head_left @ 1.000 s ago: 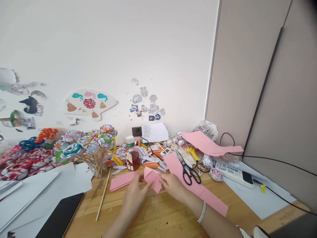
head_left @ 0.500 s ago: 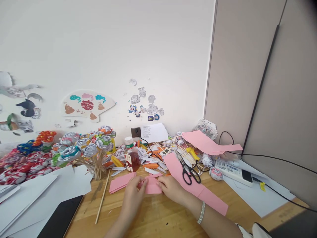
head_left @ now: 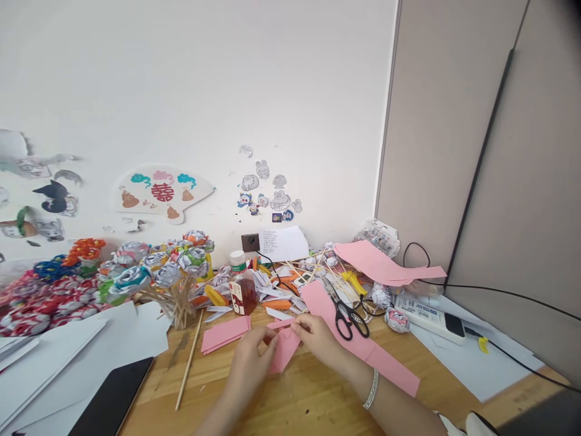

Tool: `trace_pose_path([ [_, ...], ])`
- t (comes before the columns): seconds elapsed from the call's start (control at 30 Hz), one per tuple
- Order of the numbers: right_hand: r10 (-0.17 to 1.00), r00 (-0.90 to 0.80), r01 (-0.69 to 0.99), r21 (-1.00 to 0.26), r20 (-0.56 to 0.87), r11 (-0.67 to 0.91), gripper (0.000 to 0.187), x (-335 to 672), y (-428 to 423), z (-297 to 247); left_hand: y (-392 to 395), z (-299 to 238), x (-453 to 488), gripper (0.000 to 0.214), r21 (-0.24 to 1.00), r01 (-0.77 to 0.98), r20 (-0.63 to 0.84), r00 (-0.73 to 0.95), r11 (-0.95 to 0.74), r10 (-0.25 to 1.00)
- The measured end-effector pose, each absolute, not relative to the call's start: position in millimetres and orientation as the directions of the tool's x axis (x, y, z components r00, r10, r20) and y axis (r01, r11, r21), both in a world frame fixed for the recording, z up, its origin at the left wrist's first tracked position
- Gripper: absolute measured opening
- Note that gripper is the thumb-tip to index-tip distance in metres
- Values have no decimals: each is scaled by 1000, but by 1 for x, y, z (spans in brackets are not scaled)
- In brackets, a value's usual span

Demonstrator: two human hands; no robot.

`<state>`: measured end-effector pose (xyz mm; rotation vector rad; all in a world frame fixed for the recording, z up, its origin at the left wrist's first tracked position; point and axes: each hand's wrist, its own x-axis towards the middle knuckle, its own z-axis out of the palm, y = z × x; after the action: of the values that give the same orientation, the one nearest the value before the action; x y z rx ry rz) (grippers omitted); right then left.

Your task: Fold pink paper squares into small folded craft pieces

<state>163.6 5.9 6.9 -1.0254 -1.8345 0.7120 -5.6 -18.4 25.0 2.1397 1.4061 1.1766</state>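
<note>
A small piece of pink paper [head_left: 284,352] is held between my two hands, tilted, with a corner pointing down toward the table. My left hand [head_left: 255,354] pinches its left side between thumb and fingers. At its upper right edge my right hand [head_left: 314,339] is closed on it, thumb and fingertips together. A stack of pink paper pieces [head_left: 226,334] lies just left of my hands. To the right, black-handled scissors [head_left: 345,318] rest on a long pink paper strip [head_left: 385,363].
Behind my hands stand a jar of reddish liquid [head_left: 242,293] and a heap of paper scraps. A wooden stick [head_left: 188,363] and a black tablet-like slab [head_left: 113,396] lie left, near bunched paper flowers [head_left: 166,266]. A white power strip [head_left: 429,318] sits right.
The pink paper between my hands has turned from lying level to a slanted position, its corner now lower. My right hand has shifted slightly up. The view has moved a little.
</note>
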Motion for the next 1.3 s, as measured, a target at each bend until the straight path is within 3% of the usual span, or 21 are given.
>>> trace_pose_path([
  [0.23, 863, -360, 305, -829, 355, 468, 23, 160, -2, 5, -24, 26, 3, 25, 755, 491, 361, 243, -435, 900],
  [0.43, 866, -423, -28, -959, 266, 281, 30, 157, 1, 4, -13, 16, -1, 30, 832, 437, 359, 45, -341, 932],
  [0.53, 866, -435, 30, -958, 245, 286, 30, 156, 2, 0, -9, 13, -1, 33, 874, 383, 327, -3, -301, 945],
  [0.63, 876, -379, 142, -916, 300, 375, 26, 157, 2, 0, -10, 13, 0, 33, 924, 287, 241, 78, -253, 967],
  [0.73, 854, -359, 252, -842, 377, 477, 24, 158, -2, 5, -12, 13, 1, 34, 950, 232, 171, 175, -210, 970],
  [0.87, 777, -423, 342, -712, 466, 614, 28, 159, -7, 11, -13, 14, 3, 37, 946, 222, 202, 171, -238, 964],
  [1.03, 600, -529, 511, -340, 600, 790, 37, 163, -4, 6, -13, 19, 3, 44, 987, 112, 98, 173, -119, 980],
  [1.13, 519, -584, 577, -130, 624, 806, 42, 164, -1, 2, -12, 18, 2, 45, 994, 67, 75, 158, -87, 985],
  [1.3, 481, -636, 621, 30, 604, 783, 47, 164, 2, 0, -9, 14, 1, 46, 996, 34, 81, 146, -87, 986],
])
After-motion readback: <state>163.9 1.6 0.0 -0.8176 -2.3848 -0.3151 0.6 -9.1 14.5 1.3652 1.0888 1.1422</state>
